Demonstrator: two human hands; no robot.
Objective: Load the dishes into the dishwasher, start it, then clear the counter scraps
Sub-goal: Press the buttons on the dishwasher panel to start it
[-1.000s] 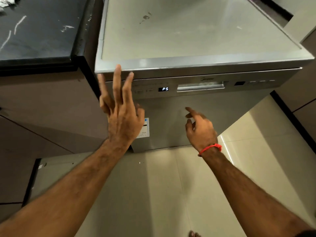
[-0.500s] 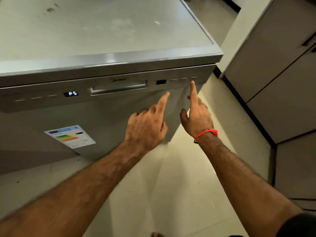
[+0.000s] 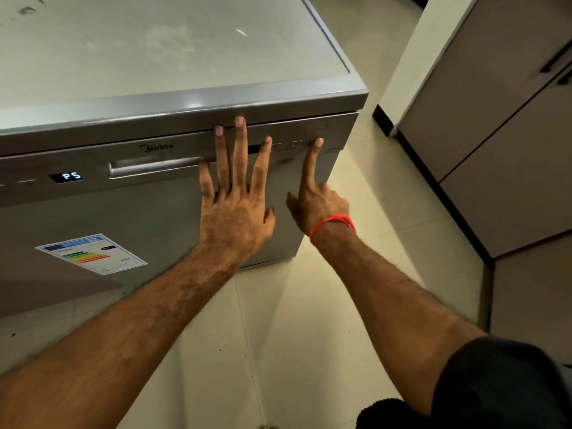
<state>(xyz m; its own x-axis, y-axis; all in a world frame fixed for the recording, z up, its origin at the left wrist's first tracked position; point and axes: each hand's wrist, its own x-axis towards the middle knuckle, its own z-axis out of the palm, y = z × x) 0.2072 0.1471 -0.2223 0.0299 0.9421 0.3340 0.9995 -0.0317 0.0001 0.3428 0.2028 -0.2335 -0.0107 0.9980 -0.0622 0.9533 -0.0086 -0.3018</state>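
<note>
One dishwasher (image 3: pixel 148 212), door closed; the left hand (image 3: pixel 235 209) lies flat on the door, four fingers spread, while the right hand (image 3: pixel 318 199), otherwise curled, presses one forefinger on a button (image 3: pixel 315 140) near the panel's right corner

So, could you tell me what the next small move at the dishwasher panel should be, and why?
Probably press the right-end button firmly, then lift off. The right hand has its index tip on it, the left hand lies flat on the shut door, and the display shows P5, so a programme seems chosen.
</note>
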